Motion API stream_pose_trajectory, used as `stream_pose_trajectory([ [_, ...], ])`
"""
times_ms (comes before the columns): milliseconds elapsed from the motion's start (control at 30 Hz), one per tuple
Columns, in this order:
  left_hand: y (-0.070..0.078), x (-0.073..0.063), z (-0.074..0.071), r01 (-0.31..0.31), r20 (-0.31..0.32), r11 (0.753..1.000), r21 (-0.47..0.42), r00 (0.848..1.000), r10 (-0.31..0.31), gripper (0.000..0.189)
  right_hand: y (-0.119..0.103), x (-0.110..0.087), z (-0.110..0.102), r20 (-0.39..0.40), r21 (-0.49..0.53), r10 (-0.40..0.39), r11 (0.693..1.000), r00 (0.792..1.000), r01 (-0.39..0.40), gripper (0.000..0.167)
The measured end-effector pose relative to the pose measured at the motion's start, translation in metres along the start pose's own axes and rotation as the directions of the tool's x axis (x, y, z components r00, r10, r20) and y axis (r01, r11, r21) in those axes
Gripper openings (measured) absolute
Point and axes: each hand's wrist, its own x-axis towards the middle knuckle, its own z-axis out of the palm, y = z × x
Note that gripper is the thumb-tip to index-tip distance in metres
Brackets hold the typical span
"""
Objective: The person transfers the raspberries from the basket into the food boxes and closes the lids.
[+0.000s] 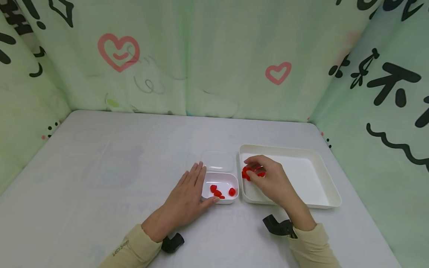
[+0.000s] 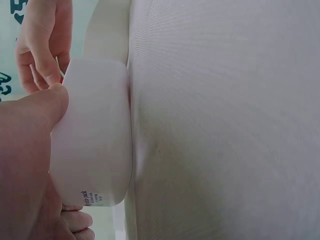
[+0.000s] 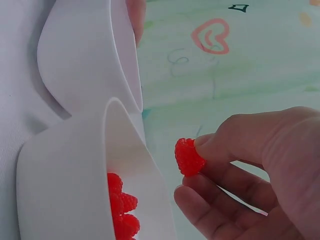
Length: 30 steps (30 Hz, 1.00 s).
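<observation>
A small white lidded box (image 1: 219, 178) with several red raspberries (image 1: 217, 193) inside stands on the table. My left hand (image 1: 187, 195) rests against its left side with the fingers stretched out, and the thumb (image 2: 57, 100) lies on the front rim. Over the left end of a larger white tray (image 1: 301, 178), my right hand (image 1: 269, 180) pinches one raspberry (image 3: 189, 156) between thumb and fingers, above the rim in the right wrist view. More raspberries (image 3: 125, 225) lie piled in the tray below that hand.
The box's clear lid (image 1: 218, 160) lies folded back behind it. Box and tray stand side by side on the white tabletop (image 1: 110, 160). A printed green curtain (image 1: 214, 56) hangs around the back and sides of the table.
</observation>
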Motion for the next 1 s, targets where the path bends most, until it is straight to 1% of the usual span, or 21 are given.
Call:
stream_pose_trajectory([
  [233,0.0,0.0,0.001,-0.004,0.001,1.0,0.007,1.0,0.004,0.097,-0.007,-0.002,0.006,0.028,0.036,-0.06,0.998,0.998,0.058,0.028],
  [533,0.0,0.001,0.0,-0.014,-0.01,1.0,0.011,1.0,0.014,0.096,-0.012,-0.003,0.015,0.059,0.069,-0.134,0.989,0.989,0.13,0.027],
  [667,0.0,0.001,0.0,-0.012,-0.009,1.0,0.017,1.0,0.012,0.097,-0.014,-0.003,0.02,0.07,0.048,-0.164,0.986,0.984,0.161,0.027],
  [833,0.0,0.001,0.001,-0.015,-0.014,1.0,0.016,1.0,0.015,0.097,-0.018,-0.004,0.024,0.079,0.054,-0.178,0.983,0.981,0.174,0.027],
  [1000,-0.001,0.0,0.001,-0.019,-0.024,1.0,0.021,1.0,0.019,0.096,-0.023,-0.004,0.028,0.117,0.032,-0.171,0.985,0.978,0.169,0.027],
])
